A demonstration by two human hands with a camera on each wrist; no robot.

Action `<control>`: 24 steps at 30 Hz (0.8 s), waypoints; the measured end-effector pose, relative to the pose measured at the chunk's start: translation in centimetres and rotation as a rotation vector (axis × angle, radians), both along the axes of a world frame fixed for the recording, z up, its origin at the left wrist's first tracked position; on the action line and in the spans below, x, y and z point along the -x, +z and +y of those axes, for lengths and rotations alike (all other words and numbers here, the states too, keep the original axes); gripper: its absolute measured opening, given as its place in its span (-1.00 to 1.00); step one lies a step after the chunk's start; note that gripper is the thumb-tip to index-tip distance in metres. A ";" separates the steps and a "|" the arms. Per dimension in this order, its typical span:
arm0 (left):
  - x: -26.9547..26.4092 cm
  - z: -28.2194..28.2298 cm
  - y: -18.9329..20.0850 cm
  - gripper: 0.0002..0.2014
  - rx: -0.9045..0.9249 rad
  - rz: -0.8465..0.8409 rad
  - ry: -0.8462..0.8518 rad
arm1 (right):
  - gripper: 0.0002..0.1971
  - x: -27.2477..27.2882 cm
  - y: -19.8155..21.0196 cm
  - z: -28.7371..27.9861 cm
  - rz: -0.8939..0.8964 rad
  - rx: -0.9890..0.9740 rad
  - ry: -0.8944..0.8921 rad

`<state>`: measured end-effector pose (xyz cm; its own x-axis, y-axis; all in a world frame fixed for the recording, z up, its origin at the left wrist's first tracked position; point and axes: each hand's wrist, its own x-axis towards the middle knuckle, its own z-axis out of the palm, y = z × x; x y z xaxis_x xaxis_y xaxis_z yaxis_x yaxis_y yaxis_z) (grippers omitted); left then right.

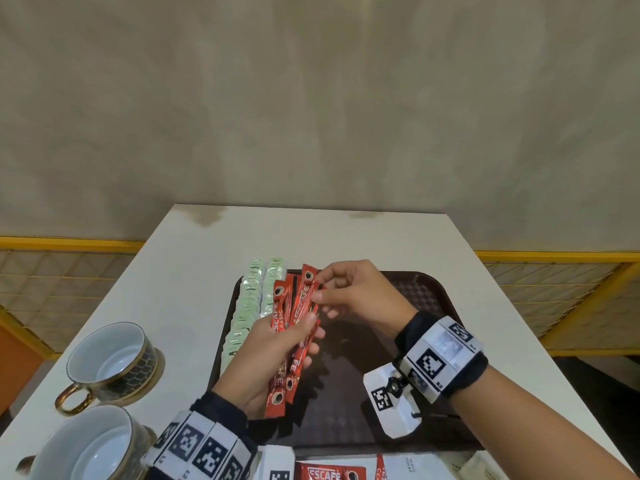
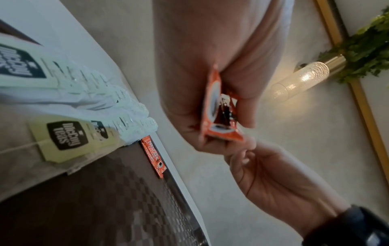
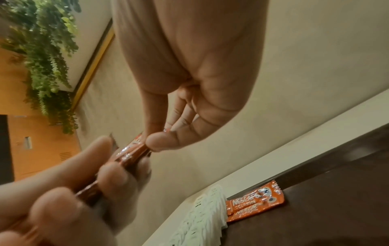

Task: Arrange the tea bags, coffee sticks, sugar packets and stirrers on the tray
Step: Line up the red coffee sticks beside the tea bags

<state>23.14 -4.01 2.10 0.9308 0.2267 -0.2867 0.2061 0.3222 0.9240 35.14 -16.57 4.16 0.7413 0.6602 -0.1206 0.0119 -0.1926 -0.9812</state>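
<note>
White table [image 1: 194,271], head view: items resting directly on its top.
Dark brown tray [image 1: 426,289] with a checkered floor sat near the middle of the table, toward the near edge; two cups [image 1: 110,362] with gold handles stood on saucers at the near left corner, one behind the other, just beside each other and apart from the tray; a red coffee packet [image 1: 329,474] and white packets [image 1: 415,467] lay along the near edge, in front of the tray; contents of the white packets could not be read.

Two gold-trimmed cups [image 1: 107,362] stand on the white tabletop [image 1: 194,278], left of the left hand [image 1: 273,355]
</note>
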 end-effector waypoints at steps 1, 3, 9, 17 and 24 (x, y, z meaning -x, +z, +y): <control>0.0 0.1 0.1 -0.74 0.017 0.000 -0.001 | -0.86 -0.3 0.1 -0.4 0.011 -0.023 -0.028; 0.0 0.3 0.1 -0.72 0.068 0.011 0.005 | -0.87 -0.7 0.4 -1.3 0.017 -0.076 -0.081; -0.8 0.9 -0.3 -0.63 0.249 0.042 0.061 | -0.85 -0.3 0.4 -3.3 -0.016 -0.239 -0.096; -1.0 1.3 -0.9 -0.70 0.438 0.067 0.046 | -0.65 -0.4 -2.2 -4.1 -0.149 -0.244 -0.001; -0.9 0.9 -2.0 -0.80 0.138 0.077 0.122 | -0.57 0.0 -2.5 -4.5 -0.123 0.007 0.027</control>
<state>24.01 -3.07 0.14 0.8733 0.2898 -0.3916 0.2260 0.4712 0.8526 35.19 -21.09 1.63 0.7325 0.6799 -0.0343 0.1378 -0.1974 -0.9706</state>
